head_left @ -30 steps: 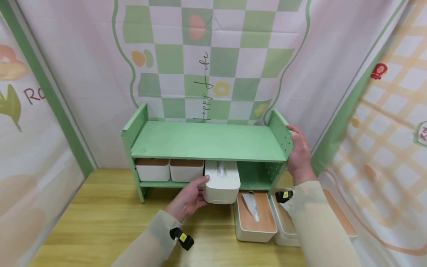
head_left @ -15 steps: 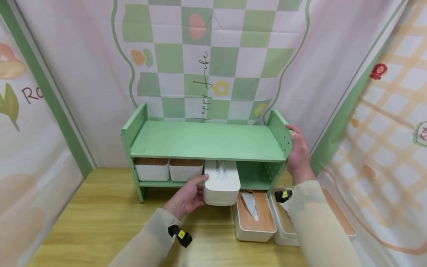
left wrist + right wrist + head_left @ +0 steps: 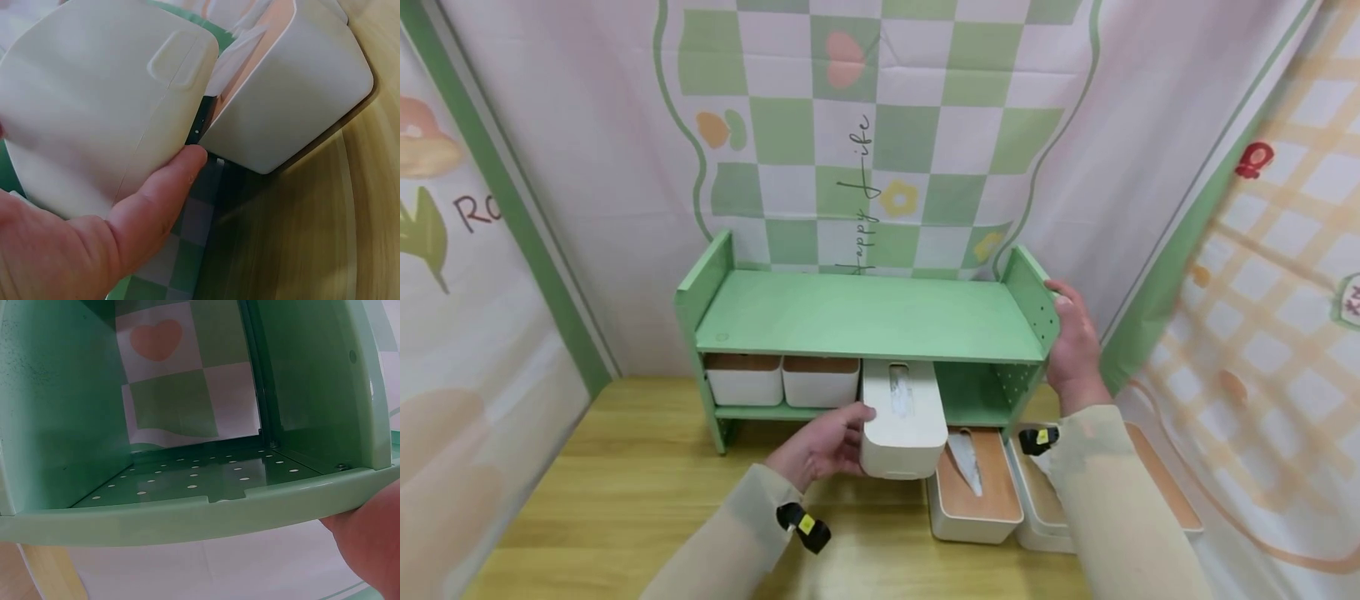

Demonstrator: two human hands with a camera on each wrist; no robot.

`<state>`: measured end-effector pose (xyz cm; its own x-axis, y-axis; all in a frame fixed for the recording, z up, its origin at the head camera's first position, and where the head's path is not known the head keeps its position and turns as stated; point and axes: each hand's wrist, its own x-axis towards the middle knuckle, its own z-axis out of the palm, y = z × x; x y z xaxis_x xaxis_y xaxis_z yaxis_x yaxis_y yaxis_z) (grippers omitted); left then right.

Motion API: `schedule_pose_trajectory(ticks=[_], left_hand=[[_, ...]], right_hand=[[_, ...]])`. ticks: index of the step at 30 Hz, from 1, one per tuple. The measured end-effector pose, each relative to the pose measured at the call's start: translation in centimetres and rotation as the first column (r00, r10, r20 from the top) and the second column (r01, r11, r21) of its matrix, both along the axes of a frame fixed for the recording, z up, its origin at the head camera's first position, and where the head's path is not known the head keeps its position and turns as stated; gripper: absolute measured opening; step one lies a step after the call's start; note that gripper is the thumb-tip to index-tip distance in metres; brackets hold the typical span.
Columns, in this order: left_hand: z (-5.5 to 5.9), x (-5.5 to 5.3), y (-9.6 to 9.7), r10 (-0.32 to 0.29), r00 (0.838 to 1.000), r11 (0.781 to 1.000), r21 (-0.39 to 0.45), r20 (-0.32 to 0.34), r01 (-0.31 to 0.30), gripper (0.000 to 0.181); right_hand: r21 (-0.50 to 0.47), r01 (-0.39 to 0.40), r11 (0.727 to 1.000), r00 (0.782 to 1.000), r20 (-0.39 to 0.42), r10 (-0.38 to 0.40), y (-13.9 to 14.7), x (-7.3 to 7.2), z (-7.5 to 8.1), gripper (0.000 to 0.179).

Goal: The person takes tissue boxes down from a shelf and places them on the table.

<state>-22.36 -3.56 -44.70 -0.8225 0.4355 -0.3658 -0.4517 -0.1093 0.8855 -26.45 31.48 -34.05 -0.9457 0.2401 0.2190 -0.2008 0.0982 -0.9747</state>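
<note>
My left hand (image 3: 823, 447) grips the left side of a white tissue box (image 3: 904, 458), thumb near its top edge and fingers towards its underside. The box juts out of the lower level of a green two-tier shelf (image 3: 865, 317), its slotted top showing tissue. In the left wrist view a finger of that hand (image 3: 119, 244) lies along the edge of the box (image 3: 106, 106). My right hand (image 3: 1072, 350) holds the shelf's right side panel by its outer edge. The right wrist view shows part of that hand (image 3: 372, 540) against the panel's rim (image 3: 181, 522).
Two white boxes with wooden lids (image 3: 745, 383) stand at the left of the shelf's lower level. On the table (image 3: 625, 500), at the front right, a wood-topped tissue box (image 3: 973, 525) and further boxes stand side by side. A printed curtain (image 3: 917, 75) hangs behind.
The white tissue box has come further forward out of the shelf with my left hand, showing more of its slot. My right hand stays on the side panel.
</note>
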Motion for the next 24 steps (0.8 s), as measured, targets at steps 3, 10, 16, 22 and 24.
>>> schedule_pose_trajectory(ticks=[3,10,16,22,24], left_hand=[[0.0,0.4,0.0,-0.023,0.999,1.0,-0.018,-0.025,0.023,0.06],[-0.1,1.2,0.0,-0.084,0.994,0.996,-0.013,-0.069,0.083,0.051],[-0.2,2.1,-0.1,-0.103,0.992,0.994,-0.031,-0.076,0.101,0.046],[-0.2,2.7,-0.4,-0.12,0.989,0.992,-0.05,-0.083,0.117,0.046],[-0.3,3.0,-0.6,-0.128,0.988,0.991,-0.049,-0.086,0.124,0.046]], right_hand=[[-0.006,-0.004,1.0,1.0,-0.003,0.004,0.0,0.0,0.0,0.049],[-0.004,0.006,1.0,1.0,-0.012,-0.007,-0.1,0.2,0.1,0.049],[-0.004,0.004,1.0,1.0,-0.026,-0.004,0.0,0.1,-0.1,0.049],[-0.003,0.004,1.0,1.0,-0.028,-0.004,0.2,0.1,-0.2,0.049],[0.009,0.009,1.0,1.0,-0.013,-0.008,0.1,0.2,-0.1,0.05]])
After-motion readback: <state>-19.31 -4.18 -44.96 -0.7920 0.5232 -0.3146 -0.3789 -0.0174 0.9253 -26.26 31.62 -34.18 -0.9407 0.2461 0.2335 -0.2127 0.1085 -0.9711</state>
